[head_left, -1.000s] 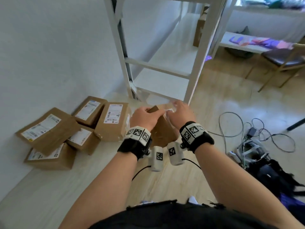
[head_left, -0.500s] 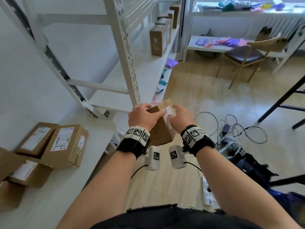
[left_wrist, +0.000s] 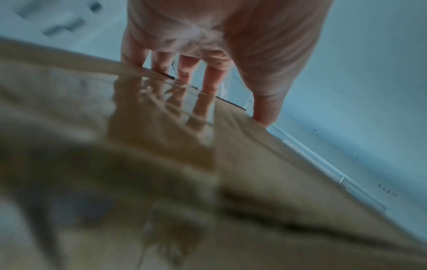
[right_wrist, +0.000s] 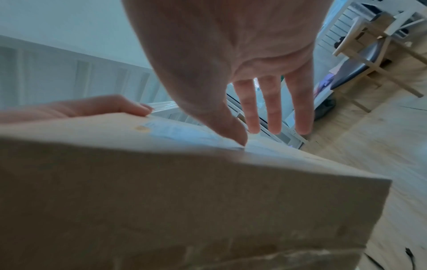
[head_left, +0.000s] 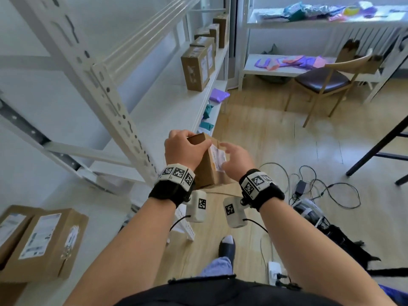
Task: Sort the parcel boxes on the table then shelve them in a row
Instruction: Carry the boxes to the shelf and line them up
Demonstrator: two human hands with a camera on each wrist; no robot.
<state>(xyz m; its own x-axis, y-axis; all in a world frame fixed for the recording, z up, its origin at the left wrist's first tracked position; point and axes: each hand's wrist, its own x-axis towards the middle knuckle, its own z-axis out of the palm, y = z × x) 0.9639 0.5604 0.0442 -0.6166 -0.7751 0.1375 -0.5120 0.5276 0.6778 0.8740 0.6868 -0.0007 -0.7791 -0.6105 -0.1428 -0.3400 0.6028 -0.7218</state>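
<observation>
- Far left: parcel boxes on the table (head_left: 44,244) lie flat, labels up, waiting their turn.
- Shelf upright (head_left: 114,111) stands between table and the carried box; pass the box to its right, not across it.
- Left hand (head_left: 183,151): grip wrapped over the top left corner of the carried box (head_left: 206,171), thumb on the near face, fingers over the far edge.
- Carried box: in the air, on end, label facing right, just off the shelf board's (head_left: 167,102) front edge.
- Right hand (head_left: 237,156): grip loose, fingers straight, thumb tip on the label; holding nothing. Judgement: flatten it on that face before setting down.
- Shelved row (head_left: 198,67) stands further along the board; bare board lies before the nearest box. Land there, upright, flush.
- Right: cables (head_left: 320,186) on the floor; watch footing.
</observation>
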